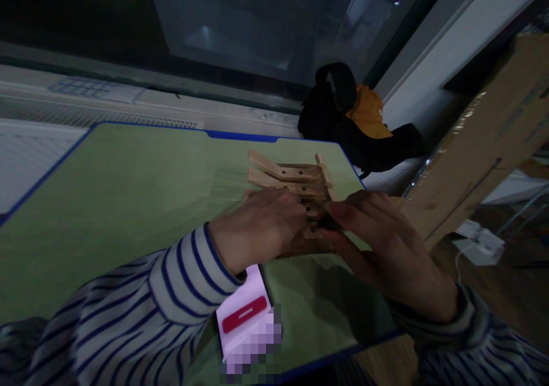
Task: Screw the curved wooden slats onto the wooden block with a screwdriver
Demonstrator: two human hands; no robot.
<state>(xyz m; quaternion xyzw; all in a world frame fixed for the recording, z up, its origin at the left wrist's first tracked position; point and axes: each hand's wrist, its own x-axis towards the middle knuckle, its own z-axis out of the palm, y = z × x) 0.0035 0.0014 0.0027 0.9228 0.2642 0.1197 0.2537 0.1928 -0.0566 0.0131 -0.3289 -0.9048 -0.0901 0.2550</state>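
A wooden assembly of several pale slats with dark round holes (300, 172) lies near the middle of the green table (150, 174). My left hand (268, 223) is closed over its near left part, and its fingertips are hidden behind the knuckles and the wood. On the right side, my right hand (377, 237) has thumb and forefinger brought together at the slat ends, close to one of the holes. Whatever sits between those fingertips is dark and too small to make out. Two slat ends stick out to the left beyond my left hand.
A phone with a lit pink screen (242, 311) lies below my left wrist. A black bag (326, 106) and an orange cap (366, 114) rest by the window behind the table. A large cardboard box (480, 128) stands at the right, with a white device (478, 243) below it.
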